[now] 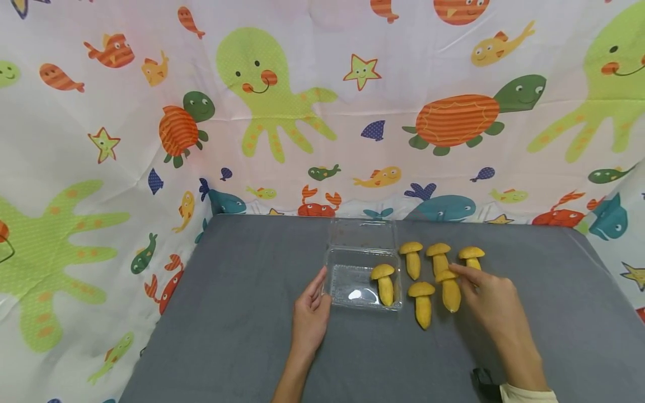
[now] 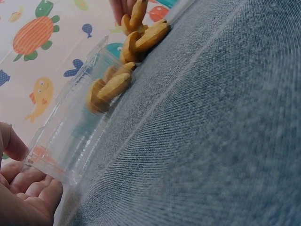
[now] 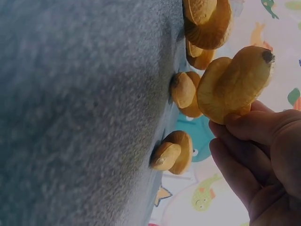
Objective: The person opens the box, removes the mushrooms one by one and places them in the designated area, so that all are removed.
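My left hand holds the left wall of a clear plastic box, thumb and fingers either side of the rim in the left wrist view. Inside the box, at its right side, lies one yellow mushroom. To the right of the box, my right hand pinches another yellow mushroom by its cap between thumb and fingertips. In the right wrist view this mushroom is raised off the grey cloth, its stem end turned up toward the camera. The box's hinged lid lies back, away from me.
Several more yellow mushrooms lie right of the box: one in front, others behind, such as the mushroom nearest the lid. Grey cloth covers the table. A curtain with sea animals hangs at the back and left.
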`<act>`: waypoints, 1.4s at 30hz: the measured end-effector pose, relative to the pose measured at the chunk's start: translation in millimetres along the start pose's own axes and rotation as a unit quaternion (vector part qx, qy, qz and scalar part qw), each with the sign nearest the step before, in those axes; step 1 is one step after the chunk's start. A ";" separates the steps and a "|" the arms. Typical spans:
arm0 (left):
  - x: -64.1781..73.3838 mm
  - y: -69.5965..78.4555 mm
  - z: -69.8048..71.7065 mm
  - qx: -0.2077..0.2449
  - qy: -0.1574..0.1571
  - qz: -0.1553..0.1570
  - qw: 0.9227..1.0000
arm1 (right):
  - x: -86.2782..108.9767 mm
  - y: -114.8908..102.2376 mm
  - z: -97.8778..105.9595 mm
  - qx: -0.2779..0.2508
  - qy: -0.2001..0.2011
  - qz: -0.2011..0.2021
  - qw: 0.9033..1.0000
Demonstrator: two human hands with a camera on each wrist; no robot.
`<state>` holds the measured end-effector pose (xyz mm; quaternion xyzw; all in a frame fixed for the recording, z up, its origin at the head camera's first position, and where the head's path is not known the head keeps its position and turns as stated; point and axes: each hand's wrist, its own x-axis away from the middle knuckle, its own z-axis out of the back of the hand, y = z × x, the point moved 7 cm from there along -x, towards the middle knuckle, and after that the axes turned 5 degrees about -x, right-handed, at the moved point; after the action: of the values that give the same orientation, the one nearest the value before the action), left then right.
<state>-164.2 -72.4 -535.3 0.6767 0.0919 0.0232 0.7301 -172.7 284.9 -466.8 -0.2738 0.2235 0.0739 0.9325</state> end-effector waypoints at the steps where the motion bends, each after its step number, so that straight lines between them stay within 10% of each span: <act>1: 0.1 0.2 0.1 0.001 0.000 0.000 1.000 | 0.4 0.5 0.1 0.000 -0.005 -0.004 1.000; 42: 0.7 1.9 0.0 -0.002 0.002 -0.006 1.000 | 13.3 9.0 -5.5 -0.005 -0.100 -0.004 0.995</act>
<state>-163.3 -72.1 -533.5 0.6744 0.0976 0.0203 0.7316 -165.3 289.6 -481.3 -0.2710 0.1274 0.0985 0.9490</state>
